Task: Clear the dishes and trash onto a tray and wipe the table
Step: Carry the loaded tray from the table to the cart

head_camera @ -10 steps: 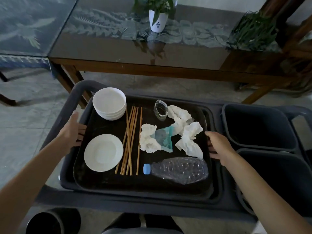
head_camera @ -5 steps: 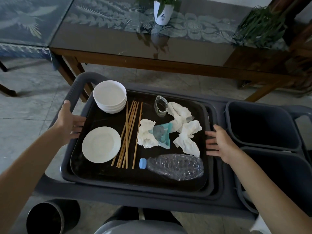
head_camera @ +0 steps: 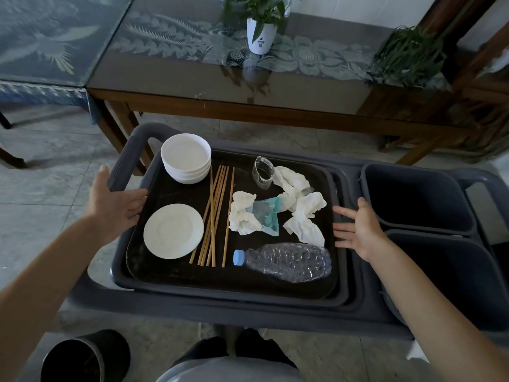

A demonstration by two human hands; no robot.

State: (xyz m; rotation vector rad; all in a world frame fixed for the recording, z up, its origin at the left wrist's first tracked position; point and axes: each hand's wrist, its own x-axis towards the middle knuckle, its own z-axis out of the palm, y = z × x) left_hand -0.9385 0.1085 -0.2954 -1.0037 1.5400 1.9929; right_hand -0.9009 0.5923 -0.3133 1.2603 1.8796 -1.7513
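Tray (head_camera: 165, 274): black, sits nested in the top of a grey cart (head_camera: 220, 312), just in front of the person.
Bowls (head_camera: 186, 158): white stack at the tray's far left corner.
Plate (head_camera: 173, 234): white, on the tray's near left part.
Chopsticks (head_camera: 216, 213): wooden bundle lying lengthwise, just right of the plate.
Glass (head_camera: 263, 172): small and clear, at the tray's far edge.
Napkins (head_camera: 300, 213): crumpled white paper around a teal wrapper (head_camera: 268, 217), right of the chopsticks.
Bottle (head_camera: 286, 261): crushed clear plastic with a blue cap, on its side at the tray's near right.
Left hand (head_camera: 115, 205): fingers straight, at the tray's left edge, holding nothing.
Right hand (head_camera: 360, 232): fingers spread, at the tray's right edge, holding nothing.
Bins (head_camera: 413, 199): two grey tubs right of the tray.
Desk (head_camera: 220, 78): glass-topped, beyond the tray, carrying a potted plant (head_camera: 260, 31).
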